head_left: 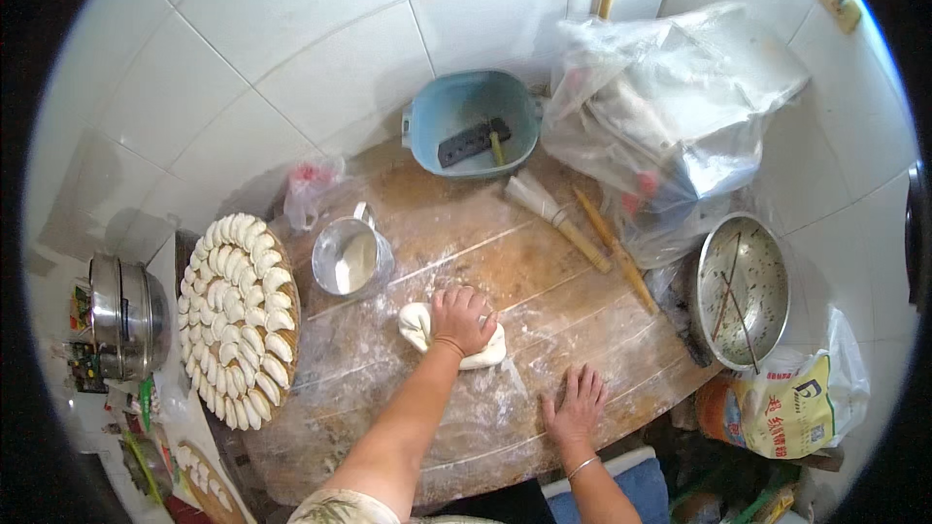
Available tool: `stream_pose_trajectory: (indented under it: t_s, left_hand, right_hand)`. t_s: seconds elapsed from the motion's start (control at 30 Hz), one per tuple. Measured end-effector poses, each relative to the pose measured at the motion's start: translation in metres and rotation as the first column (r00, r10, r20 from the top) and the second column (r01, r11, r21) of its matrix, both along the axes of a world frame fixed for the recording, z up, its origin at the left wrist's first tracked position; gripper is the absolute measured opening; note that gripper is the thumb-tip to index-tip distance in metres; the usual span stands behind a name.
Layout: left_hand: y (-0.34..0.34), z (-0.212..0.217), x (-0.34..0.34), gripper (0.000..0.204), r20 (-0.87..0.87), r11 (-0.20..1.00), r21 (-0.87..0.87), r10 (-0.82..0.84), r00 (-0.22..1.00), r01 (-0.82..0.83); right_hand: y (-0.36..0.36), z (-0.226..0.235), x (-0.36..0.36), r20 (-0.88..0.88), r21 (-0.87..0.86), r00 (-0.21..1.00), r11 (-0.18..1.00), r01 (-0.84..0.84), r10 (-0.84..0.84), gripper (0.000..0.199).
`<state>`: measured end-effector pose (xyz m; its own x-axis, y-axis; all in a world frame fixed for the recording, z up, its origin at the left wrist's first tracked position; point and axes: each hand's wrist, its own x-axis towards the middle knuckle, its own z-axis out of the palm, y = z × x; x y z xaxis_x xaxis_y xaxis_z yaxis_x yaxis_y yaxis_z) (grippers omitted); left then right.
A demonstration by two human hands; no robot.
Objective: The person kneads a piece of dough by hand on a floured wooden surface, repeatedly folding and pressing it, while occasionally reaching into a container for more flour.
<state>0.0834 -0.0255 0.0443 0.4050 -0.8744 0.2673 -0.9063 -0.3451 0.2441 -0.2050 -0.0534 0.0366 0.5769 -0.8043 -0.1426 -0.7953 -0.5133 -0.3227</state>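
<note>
A lump of white dough [415,327] lies on the floury wooden board [456,446], with a fold at its left end. My left hand [464,318] presses down on the dough, its fingers bent over it and covering its middle. To the right, my right hand [577,403] rests flat on the board near its front edge, fingers spread and holding nothing. It wears a thin bracelet [583,467] at the wrist. A metal mug [379,267] with flour in it stands behind the dough, to the left.
At left, a round tray [289,277] bears many dumplings, beside steel pots [126,315]. A blue basin [417,150] stands at the back. On the right are a brush [582,245], a rolling pin [621,257], a metal bowl [774,281] with chopsticks, plastic bags [621,107] and a flour sack [777,417].
</note>
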Motion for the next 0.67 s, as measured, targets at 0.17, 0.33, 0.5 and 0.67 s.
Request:
stream_pose_trajectory:
  t_s: [0.17, 0.33, 0.5, 0.67]
  left_hand:
    - [0.001, -0.007, -0.001, 0.031, -0.070, 0.976, -0.002, 0.215, 0.974, -0.216]
    - [0.045, 0.041, -0.021, 0.036, -0.314, 0.958, 0.284, 0.128, 0.941, -0.036]
    - [0.112, 0.024, -0.065, 0.042, -0.026, 0.984, 0.147, 0.106, 0.994, -0.101]
    - [0.123, -0.005, -0.080, 0.041, -0.063, 0.996, 0.014, 0.093, 0.994, -0.093]
  right_hand:
    - [-0.002, -0.002, 0.005, 0.075, -0.051, 0.997, 0.999, -0.007, 0.011, 0.070]
    - [-0.008, 0.003, -0.001, 0.074, -0.042, 0.997, 0.998, 0.036, -0.033, 0.067]
    - [-0.004, -0.004, 0.003, 0.094, -0.072, 0.995, 0.997, 0.019, -0.012, 0.067]
    - [-0.006, -0.001, 0.005, 0.059, -0.058, 0.998, 0.998, 0.019, -0.016, 0.069]
